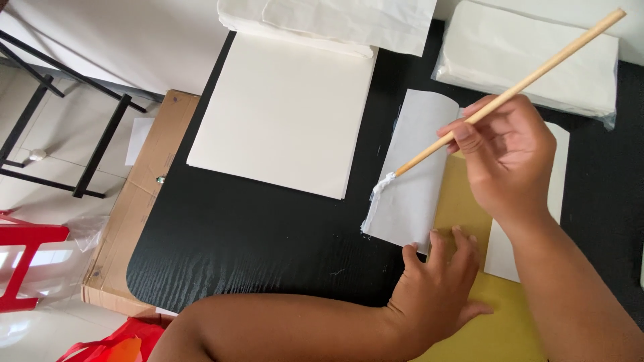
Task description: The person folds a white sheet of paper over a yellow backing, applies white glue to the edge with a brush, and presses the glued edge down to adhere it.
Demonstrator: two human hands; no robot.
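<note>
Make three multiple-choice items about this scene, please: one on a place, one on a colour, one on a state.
1. Where does the brush tip touch?
A. the left edge of the folded white sheet
B. the cardboard box
C. the wrapped paper stack

2. What colour is the table?
A. red
B. black
C. green

3. What is the left hand doing?
A. hanging in the air
B. holding a cup
C. pressing flat on the papers

Answers: 1 A, the brush in the right hand ends at the folded white sheet; 2 B, the table is black; 3 C, the left hand lies flat on the yellow sheet.
</note>
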